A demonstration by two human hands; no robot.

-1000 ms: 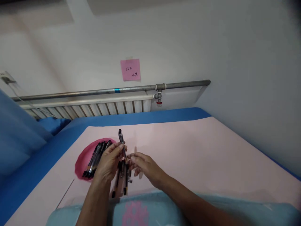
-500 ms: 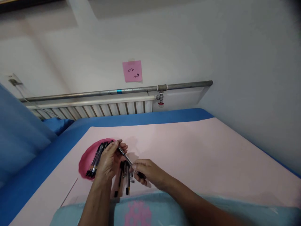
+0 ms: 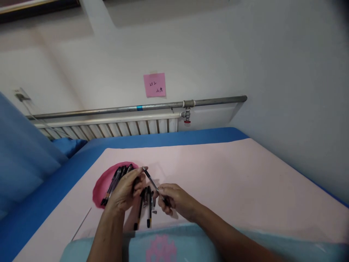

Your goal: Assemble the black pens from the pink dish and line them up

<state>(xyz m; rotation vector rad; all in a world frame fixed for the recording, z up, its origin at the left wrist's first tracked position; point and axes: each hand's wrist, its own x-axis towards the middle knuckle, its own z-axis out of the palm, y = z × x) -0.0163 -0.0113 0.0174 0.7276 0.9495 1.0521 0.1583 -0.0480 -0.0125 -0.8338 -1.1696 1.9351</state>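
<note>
My right hand [image 3: 173, 198] pinches a black pen [image 3: 152, 183] near its lower end, and the pen slants up to the left. My left hand [image 3: 125, 192] is curled, its fingertips at the pen's upper end, with something dark in its fingers that I cannot make out. Under my hands, a few black pens [image 3: 147, 209] lie on the pale pink sheet [image 3: 231, 182]. Several more black pens [image 3: 116, 180] lie bunched on a dark pink round patch [image 3: 100, 187] to the left.
The pink sheet covers a blue surface [image 3: 49, 193]. A radiator [image 3: 109, 128] and a metal pipe [image 3: 136, 107] run along the back wall under a pink sticky note [image 3: 155, 84]. A wall closes off the right side. Light blue patterned cloth [image 3: 160, 247] lies nearest me.
A second ago my left hand held the pen upright. It has since tipped over to a slant and my right hand has taken hold of its lower end.
</note>
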